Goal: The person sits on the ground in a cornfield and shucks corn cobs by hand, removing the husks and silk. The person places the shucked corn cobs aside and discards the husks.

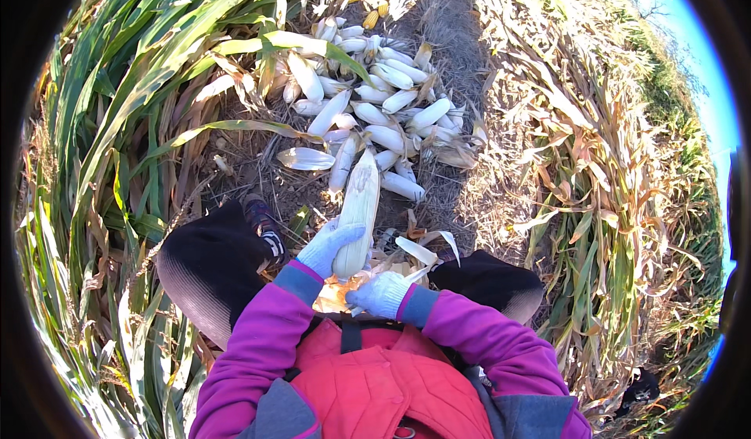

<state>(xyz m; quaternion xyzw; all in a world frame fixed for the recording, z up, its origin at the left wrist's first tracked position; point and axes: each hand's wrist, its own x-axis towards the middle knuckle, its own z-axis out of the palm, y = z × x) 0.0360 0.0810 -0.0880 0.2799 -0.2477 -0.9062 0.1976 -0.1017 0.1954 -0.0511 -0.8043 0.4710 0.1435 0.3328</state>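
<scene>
My left hand (333, 247), in a pale glove, is wrapped round the lower part of a large ear of corn (362, 200). The ear is still in its pale green husk, and its narrow tip points away from me. Close to its base, my gloved right hand (380, 294) is closed in front of my lap. Its fingertips are largely hidden, so what they hold, if anything, does not show. Loose pale husk pieces (418, 250) lie just beyond the right hand.
Ahead lies a pile of pale husk-covered corn ears (383, 98), with a few bare yellow cobs (371, 19) at its far end. Tall green corn leaves (117, 95) crowd the left. Dry stalks (602, 181) line the right. My bent knees flank my hands.
</scene>
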